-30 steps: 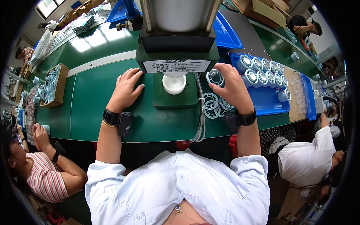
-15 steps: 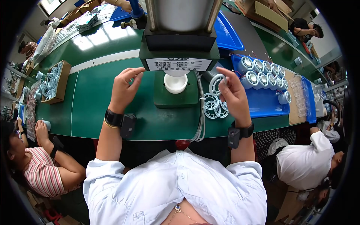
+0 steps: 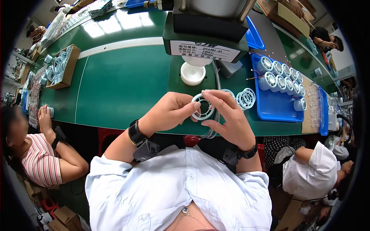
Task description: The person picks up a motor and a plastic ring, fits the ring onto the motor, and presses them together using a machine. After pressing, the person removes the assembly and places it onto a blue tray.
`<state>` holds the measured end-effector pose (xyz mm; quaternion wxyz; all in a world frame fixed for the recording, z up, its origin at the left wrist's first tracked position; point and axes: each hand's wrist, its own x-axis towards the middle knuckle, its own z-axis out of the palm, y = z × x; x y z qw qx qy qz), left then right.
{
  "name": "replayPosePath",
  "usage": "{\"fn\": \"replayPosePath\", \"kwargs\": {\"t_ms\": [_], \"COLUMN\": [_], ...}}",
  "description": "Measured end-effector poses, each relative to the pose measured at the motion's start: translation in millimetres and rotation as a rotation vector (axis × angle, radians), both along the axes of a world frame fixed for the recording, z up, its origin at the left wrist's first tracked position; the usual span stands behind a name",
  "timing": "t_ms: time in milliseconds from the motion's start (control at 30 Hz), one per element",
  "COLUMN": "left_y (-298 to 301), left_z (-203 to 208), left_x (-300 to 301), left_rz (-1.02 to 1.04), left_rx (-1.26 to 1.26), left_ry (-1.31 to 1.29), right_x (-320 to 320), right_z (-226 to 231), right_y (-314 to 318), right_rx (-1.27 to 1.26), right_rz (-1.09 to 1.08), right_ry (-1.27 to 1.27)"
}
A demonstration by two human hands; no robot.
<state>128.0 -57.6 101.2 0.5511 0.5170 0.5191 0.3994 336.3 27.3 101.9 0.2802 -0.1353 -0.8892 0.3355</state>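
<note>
Between my hands, just in front of the press base, is a pale blue spoked plastic ring (image 3: 211,112). My left hand (image 3: 163,114) pinches its left side between thumb and fingers. On the other side my right hand (image 3: 234,121) has its fingertips on the ring's upper edge and its thumb by the lower edge. Beyond the ring, a white round cup (image 3: 192,74) sits on the green base beneath the press head (image 3: 208,34). Several similar rings (image 3: 246,99) lie overlapped on the table to the right, partly hidden behind my right hand.
At right a blue tray (image 3: 279,116) holds rows of pale blue round housings (image 3: 270,79) with thin wires. Grey hoses (image 3: 218,77) run beside the press base. A cardboard box (image 3: 72,69) of pale blue parts stands at left. Co-workers (image 3: 40,158) sit on both sides.
My right hand has brought the ring left and toward me from near the loose rings. My left hand has moved right and taken hold of the ring. The view has shifted.
</note>
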Motion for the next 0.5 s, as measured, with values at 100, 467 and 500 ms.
{"fn": "replayPosePath", "kwargs": {"t_ms": [100,467,500], "left_y": [0,52,56], "left_z": [2,-51,-66], "left_x": [-3,-121,-129], "left_rz": [-0.023,0.436,0.382], "left_rx": [0.003,0.467,0.442], "left_ry": [0.001,1.07,1.142], "right_x": [0,31,33], "right_z": [2,-19,-22], "right_y": [2,100,103], "right_rx": [0.04,0.112,0.095], "right_rz": [-0.029,-0.49,-0.497], "right_ry": [-0.077,-0.085,-0.085]}}
